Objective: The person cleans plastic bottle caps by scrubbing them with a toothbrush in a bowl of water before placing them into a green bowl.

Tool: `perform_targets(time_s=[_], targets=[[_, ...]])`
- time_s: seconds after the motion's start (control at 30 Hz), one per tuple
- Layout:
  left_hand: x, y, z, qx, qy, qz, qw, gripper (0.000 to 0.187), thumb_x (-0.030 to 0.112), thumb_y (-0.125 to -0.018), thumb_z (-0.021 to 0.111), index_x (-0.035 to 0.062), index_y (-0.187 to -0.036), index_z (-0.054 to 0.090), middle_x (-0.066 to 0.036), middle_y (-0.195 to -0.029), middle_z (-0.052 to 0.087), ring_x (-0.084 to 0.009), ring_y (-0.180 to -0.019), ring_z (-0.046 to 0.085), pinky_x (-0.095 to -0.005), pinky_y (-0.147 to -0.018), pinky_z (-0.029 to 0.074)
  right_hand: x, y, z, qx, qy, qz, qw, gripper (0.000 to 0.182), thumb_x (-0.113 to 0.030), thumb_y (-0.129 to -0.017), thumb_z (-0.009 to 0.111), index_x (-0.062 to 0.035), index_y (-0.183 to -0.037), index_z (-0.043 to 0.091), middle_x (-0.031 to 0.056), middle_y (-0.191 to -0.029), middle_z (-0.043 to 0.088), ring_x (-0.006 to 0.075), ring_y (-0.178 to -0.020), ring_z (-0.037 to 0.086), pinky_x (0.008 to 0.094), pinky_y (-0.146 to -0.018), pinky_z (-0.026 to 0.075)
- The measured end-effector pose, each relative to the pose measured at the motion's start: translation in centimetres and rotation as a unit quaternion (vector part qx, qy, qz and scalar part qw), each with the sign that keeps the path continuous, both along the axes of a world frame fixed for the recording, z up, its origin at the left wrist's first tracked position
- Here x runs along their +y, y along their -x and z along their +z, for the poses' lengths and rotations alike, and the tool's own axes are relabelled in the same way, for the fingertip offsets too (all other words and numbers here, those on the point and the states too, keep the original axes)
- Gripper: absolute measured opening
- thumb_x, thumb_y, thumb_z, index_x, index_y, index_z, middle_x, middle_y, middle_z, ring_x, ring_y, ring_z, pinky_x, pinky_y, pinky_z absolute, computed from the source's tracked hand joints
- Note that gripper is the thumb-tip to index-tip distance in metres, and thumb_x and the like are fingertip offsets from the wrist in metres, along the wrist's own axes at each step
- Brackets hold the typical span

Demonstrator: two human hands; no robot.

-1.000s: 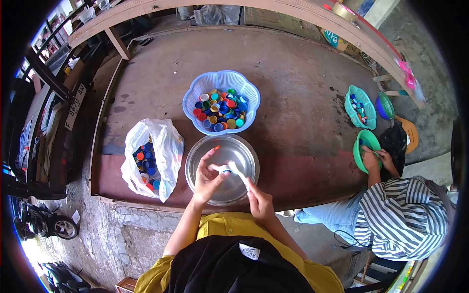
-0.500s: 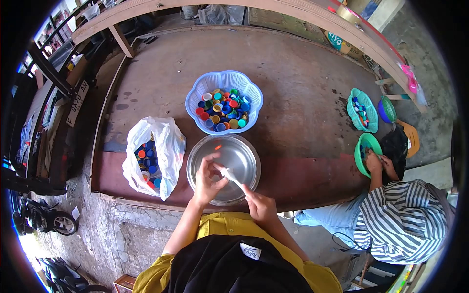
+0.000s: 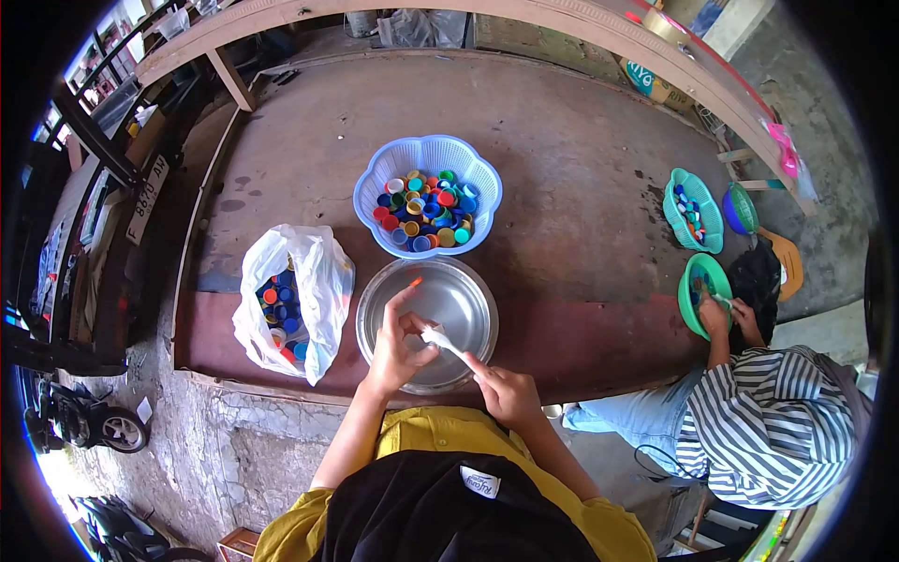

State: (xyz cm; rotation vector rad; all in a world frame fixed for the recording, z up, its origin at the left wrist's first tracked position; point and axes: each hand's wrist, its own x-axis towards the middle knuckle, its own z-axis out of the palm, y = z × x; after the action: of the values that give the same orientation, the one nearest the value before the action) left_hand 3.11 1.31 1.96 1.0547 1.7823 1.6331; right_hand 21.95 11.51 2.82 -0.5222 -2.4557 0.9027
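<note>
Over the metal bowl (image 3: pixel 476 323), my left hand (image 3: pixel 395 351) curls its thumb and fingers together, with the index finger stretched forward. Whatever sits in that pinch is too small to name. My right hand (image 3: pixel 508 393) is closed on a thin white strip (image 3: pixel 448 344), maybe cloth or a slim tool, whose wider end reaches between the left thumb and fingers. A small orange spot (image 3: pixel 416 281) shows by the left index fingertip. Beyond the bowl stands a blue plastic basket (image 3: pixel 375 173) of mixed bottle caps (image 3: pixel 431 208). Left of the bowl, a white plastic bag (image 3: pixel 323 328) holds mostly blue caps (image 3: pixel 286 304).
At right, a person in a striped shirt (image 3: pixel 758 421) works with both hands in a green bowl (image 3: pixel 691 314). Behind it are a turquoise basket (image 3: pixel 670 229) with caps, a purple-and-green ball-like thing (image 3: pixel 740 211) and a black bag (image 3: pixel 757 276). A wooden rail (image 3: pixel 393 9) crosses the back.
My left index finger has straightened forward and the hand has shifted slightly. My right hand keeps the white strip in nearly the same spot. The co-worker's hands moved a little at the green bowl.
</note>
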Motion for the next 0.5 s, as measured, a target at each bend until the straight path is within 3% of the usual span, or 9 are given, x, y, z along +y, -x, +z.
perform_targets(time_s=[0.07, 0.2, 0.23, 0.33, 0.37, 0.47, 0.5], targets=[[0.0, -0.1, 0.1, 0.018, 0.002, -0.004, 1.0, 0.083, -0.005, -0.069, 0.068, 0.0036, -0.139, 0.024, -0.007, -0.078, 0.06, -0.0149, -0.075, 0.062, -0.0261, -0.072, 0.047, 0.2, 0.0, -1.4, -0.038, 0.013, -0.051, 0.998, 0.051, -0.007, -0.085, 0.055, -0.0211, -0.133, 0.049, 0.0095, -0.079, 0.066, 0.0256, -0.066, 0.065, 0.0357, -0.059, 0.053], [0.1, -0.1, -0.4, -0.005, -0.028, -0.01, 1.0, 0.085, -0.005, -0.068, 0.067, 0.0042, -0.14, 0.023, -0.008, -0.081, 0.062, -0.015, -0.073, 0.06, -0.0261, -0.07, 0.047, -0.2, -0.5, 0.3, 0.003, 0.013, 0.022, 1.0, 0.041, -0.008, -0.087, 0.056, -0.0165, -0.127, 0.055, 0.0153, -0.082, 0.066, 0.0303, -0.067, 0.064, 0.0374, -0.057, 0.051], [0.1, 0.0, -0.5, -0.005, -0.033, -0.013, 0.999, 0.085, -0.005, -0.068, 0.067, 0.0043, -0.14, 0.023, -0.008, -0.082, 0.063, -0.0153, -0.073, 0.06, -0.0262, -0.069, 0.047, -0.6, -0.6, 0.3, -0.063, -0.058, 0.038, 0.996, 0.042, -0.007, -0.087, 0.056, -0.0159, -0.127, 0.055, 0.014, -0.078, 0.065, 0.0297, -0.063, 0.063, 0.0378, -0.055, 0.049], [0.1, 0.2, -0.7, 0.025, -0.018, -0.024, 0.999, 0.086, -0.002, -0.068, 0.068, 0.0051, -0.141, 0.023, -0.007, -0.082, 0.062, -0.0161, -0.073, 0.058, -0.0269, -0.069, 0.046, 0.5, -0.1, -0.8, -0.092, -0.027, -0.062, 0.994, 0.044, -0.007, -0.085, 0.059, -0.0155, -0.127, 0.055, 0.0129, -0.073, 0.063, 0.0286, -0.058, 0.061, 0.0382, -0.054, 0.049], [0.1, 0.2, -0.5, 0.04, 0.005, -0.019, 0.999, 0.086, -0.002, -0.068, 0.069, 0.0052, -0.14, 0.024, -0.007, -0.082, 0.062, -0.0164, -0.074, 0.058, -0.0273, -0.069, 0.046, 0.6, 0.0, -1.3, -0.021, -0.044, -0.073, 0.996, 0.05, -0.011, -0.084, 0.059, -0.0249, -0.131, 0.052, 0.0066, -0.063, 0.058, 0.0238, -0.053, 0.059, 0.0368, -0.049, 0.049], [-0.3, 0.1, 1.0, 0.066, 0.057, -0.017, 0.996, 0.086, 0.0, -0.067, 0.07, 0.0054, -0.14, 0.025, -0.007, -0.081, 0.061, -0.017, -0.074, 0.056, -0.0285, -0.07, 0.046, -0.5, -0.3, 0.2, 0.002, -0.074, 0.025, 0.997, 0.047, -0.01, -0.086, 0.057, -0.0232, -0.131, 0.051, 0.0083, -0.064, 0.059, 0.0254, -0.052, 0.059, 0.0371, -0.048, 0.048], [-0.3, 0.2, 1.1, 0.064, 0.057, -0.02, 0.996, 0.086, 0.0, -0.067, 0.07, 0.0053, -0.14, 0.026, -0.007, -0.081, 0.061, -0.0171, -0.073, 0.056, -0.0287, -0.07, 0.046, -0.4, 0.1, -0.6, 0.015, -0.042, 0.004, 0.999, 0.047, -0.01, -0.086, 0.057, -0.0219, -0.131, 0.052, 0.0087, -0.066, 0.06, 0.0253, -0.052, 0.059, 0.0366, -0.049, 0.049]])
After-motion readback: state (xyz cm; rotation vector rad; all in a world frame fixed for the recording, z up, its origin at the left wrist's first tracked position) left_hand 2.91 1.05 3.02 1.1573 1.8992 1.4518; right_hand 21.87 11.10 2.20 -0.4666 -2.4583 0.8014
